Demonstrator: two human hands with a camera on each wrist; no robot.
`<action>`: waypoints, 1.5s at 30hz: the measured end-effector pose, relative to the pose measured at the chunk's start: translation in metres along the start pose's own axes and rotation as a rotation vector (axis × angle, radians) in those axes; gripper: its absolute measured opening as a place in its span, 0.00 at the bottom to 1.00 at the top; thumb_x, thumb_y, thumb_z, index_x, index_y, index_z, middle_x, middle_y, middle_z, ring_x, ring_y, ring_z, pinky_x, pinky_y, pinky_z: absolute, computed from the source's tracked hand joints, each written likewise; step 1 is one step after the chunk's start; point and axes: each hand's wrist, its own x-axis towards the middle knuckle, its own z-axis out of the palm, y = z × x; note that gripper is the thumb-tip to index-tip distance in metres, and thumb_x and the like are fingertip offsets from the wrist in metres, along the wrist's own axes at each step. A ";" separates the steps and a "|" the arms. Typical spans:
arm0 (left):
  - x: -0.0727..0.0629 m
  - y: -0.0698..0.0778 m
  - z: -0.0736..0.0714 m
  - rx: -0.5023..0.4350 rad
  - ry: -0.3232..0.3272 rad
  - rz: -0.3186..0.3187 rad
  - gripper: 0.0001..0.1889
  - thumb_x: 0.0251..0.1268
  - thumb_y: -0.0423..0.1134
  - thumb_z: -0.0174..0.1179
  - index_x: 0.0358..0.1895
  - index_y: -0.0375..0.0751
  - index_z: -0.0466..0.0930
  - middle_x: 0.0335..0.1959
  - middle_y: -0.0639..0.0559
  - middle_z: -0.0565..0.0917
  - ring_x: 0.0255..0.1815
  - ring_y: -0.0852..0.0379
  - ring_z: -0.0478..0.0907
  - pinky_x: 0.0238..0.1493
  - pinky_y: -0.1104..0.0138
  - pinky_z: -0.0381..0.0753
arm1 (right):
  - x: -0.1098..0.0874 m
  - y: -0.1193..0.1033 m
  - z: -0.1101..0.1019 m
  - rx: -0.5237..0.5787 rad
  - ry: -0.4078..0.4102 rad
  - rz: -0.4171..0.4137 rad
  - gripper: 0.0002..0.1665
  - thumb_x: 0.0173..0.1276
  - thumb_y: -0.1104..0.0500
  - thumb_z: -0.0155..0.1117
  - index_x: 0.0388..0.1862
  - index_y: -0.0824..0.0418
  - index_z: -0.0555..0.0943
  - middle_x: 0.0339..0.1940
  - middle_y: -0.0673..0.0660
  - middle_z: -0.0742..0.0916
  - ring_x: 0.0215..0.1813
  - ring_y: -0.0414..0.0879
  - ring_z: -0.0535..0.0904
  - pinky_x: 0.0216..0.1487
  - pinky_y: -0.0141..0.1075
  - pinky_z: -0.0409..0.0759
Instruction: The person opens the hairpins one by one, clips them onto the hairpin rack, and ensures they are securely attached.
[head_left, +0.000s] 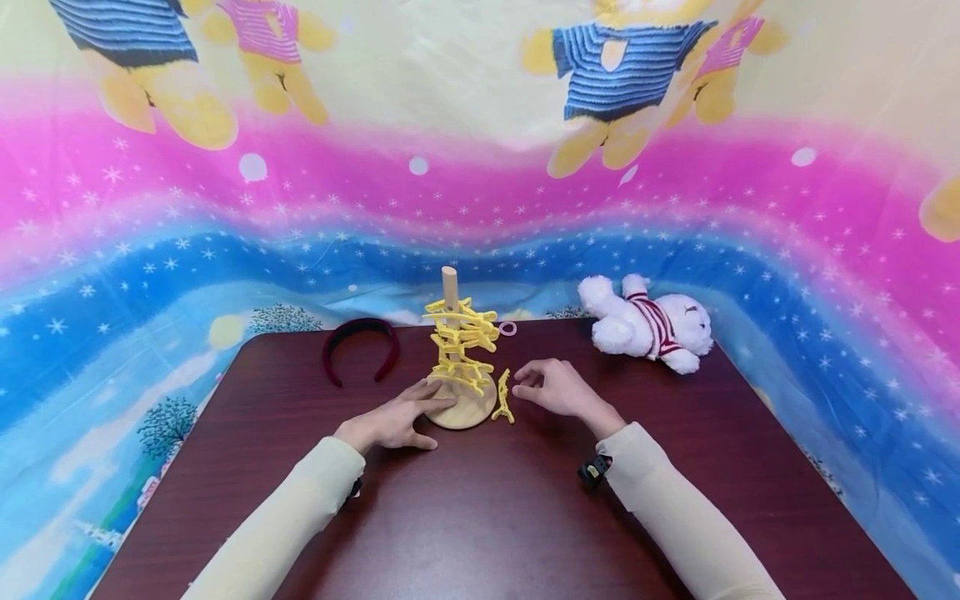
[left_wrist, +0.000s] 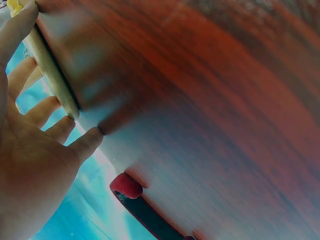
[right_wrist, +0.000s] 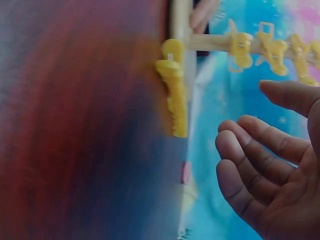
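Note:
A wooden stand [head_left: 465, 414] has a round base and an upright post [head_left: 450, 287]. Several yellow plastic pieces [head_left: 465, 333] with forked ends are stacked around the post. My left hand [head_left: 393, 421] rests with spread fingers at the near left of the base, and the left wrist view shows those fingers along the base's edge [left_wrist: 52, 75]. One loose yellow piece [head_left: 504, 398] lies on the table just right of the base. Close to its right side, my right hand [head_left: 558, 387] hovers with loosely bent fingers, holding nothing. In the right wrist view a gap separates the fingertips from the loose piece [right_wrist: 175, 95].
Behind the left hand lies a dark red headband [head_left: 360, 329]. A small pink ring [head_left: 507, 329] is to the right of the stacked pieces. The white plush bear [head_left: 652, 325] in a striped shirt lies at the table's back right corner. A printed cloth [head_left: 480, 200] hangs behind the table.

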 end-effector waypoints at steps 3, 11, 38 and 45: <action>0.000 0.000 0.000 -0.001 0.002 -0.001 0.41 0.59 0.50 0.71 0.76 0.53 0.65 0.82 0.40 0.51 0.83 0.35 0.42 0.77 0.43 0.56 | 0.000 0.002 0.007 -0.005 -0.023 0.006 0.17 0.65 0.49 0.70 0.48 0.57 0.87 0.37 0.49 0.90 0.36 0.38 0.83 0.41 0.37 0.81; 0.000 0.000 0.000 -0.002 0.001 -0.006 0.41 0.59 0.50 0.71 0.76 0.53 0.65 0.82 0.40 0.51 0.83 0.36 0.42 0.77 0.44 0.56 | 0.001 0.004 0.022 -0.034 -0.074 0.017 0.11 0.63 0.50 0.72 0.41 0.53 0.88 0.33 0.46 0.90 0.33 0.35 0.82 0.39 0.34 0.80; 0.000 0.000 -0.001 0.003 0.002 -0.008 0.41 0.59 0.51 0.71 0.76 0.55 0.65 0.82 0.42 0.51 0.83 0.38 0.41 0.77 0.44 0.58 | 0.006 0.003 0.028 -0.141 -0.102 0.118 0.13 0.59 0.44 0.75 0.34 0.50 0.88 0.23 0.45 0.85 0.28 0.41 0.77 0.34 0.35 0.75; 0.000 0.000 -0.001 0.004 0.002 -0.010 0.41 0.59 0.51 0.71 0.76 0.54 0.65 0.82 0.42 0.51 0.83 0.38 0.42 0.77 0.44 0.58 | 0.008 -0.008 0.034 -0.227 -0.074 0.161 0.15 0.57 0.39 0.74 0.27 0.48 0.86 0.27 0.45 0.85 0.30 0.43 0.77 0.32 0.38 0.76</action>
